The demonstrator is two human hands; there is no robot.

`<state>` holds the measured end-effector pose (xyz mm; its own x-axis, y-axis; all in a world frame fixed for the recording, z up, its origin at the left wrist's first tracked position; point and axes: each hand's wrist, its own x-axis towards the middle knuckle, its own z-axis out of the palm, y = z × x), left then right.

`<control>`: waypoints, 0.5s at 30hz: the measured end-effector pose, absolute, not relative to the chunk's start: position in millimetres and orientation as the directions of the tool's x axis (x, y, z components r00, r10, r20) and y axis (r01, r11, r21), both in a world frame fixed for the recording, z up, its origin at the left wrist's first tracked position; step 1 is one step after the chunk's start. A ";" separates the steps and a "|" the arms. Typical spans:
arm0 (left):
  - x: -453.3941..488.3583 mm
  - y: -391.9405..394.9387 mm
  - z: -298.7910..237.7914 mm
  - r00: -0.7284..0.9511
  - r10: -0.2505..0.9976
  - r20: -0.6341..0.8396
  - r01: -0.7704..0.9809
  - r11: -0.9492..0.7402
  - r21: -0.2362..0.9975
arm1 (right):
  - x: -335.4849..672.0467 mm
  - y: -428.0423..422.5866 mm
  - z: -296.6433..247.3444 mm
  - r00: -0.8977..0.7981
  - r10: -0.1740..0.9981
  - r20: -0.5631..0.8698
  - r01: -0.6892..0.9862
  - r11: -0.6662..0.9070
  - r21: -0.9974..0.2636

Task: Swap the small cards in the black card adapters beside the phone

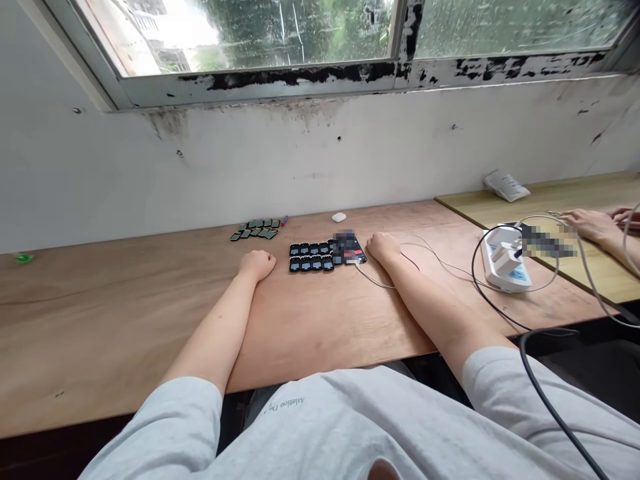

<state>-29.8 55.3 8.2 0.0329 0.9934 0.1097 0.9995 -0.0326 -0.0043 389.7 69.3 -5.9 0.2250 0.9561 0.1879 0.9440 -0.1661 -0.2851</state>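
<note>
My left hand (257, 265) rests on the wooden table as a closed fist, left of two rows of small black casings (311, 264) with grey-blue faces. On the other side, my right hand (384, 248) also lies curled into a fist, and nothing shows in either hand. Between the casings and my right hand lies a phone (354, 245), partly blurred out, with a white cable (375, 281) plugged into its near edge. Behind my left hand is a group of small flat pieces (256, 230), grey-green with dark edges.
A white oval object (339, 217) lies near the wall. To the right, a power strip (506, 260) holds plugs and trailing cables. A co-worker's hand (590, 223) is at the adjoining table, near a white packet (506, 185). A small green item (23, 257) sits far left.
</note>
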 end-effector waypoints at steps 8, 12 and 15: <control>-26.4 56.9 11.1 0.008 0.996 0.091 0.999 -0.005 -0.033 | 383.6 68.6 -1.1 0.226 0.967 0.115 0.947 -0.191 -0.257; -26.8 56.4 11.3 -0.001 0.996 0.088 1.000 0.003 -0.022 | 382.2 66.9 0.9 0.239 0.966 0.101 0.944 -0.207 -0.256; -27.2 55.9 11.7 -0.003 0.996 0.085 1.000 0.005 -0.025 | 381.4 66.5 2.4 0.247 0.965 0.092 0.941 -0.217 -0.260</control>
